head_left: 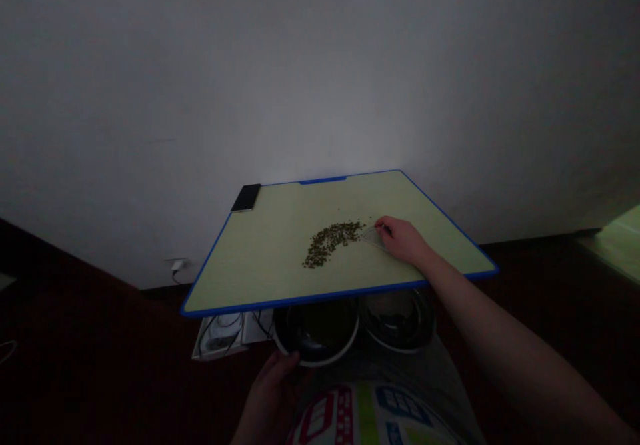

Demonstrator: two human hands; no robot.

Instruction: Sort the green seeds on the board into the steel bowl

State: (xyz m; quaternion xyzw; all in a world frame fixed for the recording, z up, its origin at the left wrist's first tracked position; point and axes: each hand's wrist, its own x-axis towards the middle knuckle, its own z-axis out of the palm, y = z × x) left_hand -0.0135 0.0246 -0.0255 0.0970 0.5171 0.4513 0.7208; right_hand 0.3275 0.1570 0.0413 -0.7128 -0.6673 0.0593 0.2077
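Observation:
A curved patch of small brownish-green grains [327, 241] lies spread over the middle of a pale tabletop with a blue edge [270, 231]. My right hand [400, 237] is closed at the right end of the grains. Its fingers pinch a thin, pale, see-through piece [371, 235] whose kind I cannot make out, with its edge close to the grains. Below the table's front edge, my left hand [273, 385] grips the rim of a dark bowl with a light rim [320, 335]. Its thumb rests on the rim, and its other fingers are mostly hidden.
A second bowl [400, 321] stands to the right of the first, partly under the table. At the back left corner lies a black phone [247, 198]. A white box with cables [220, 335] is below on the left. The wall [320, 85] rises behind the table.

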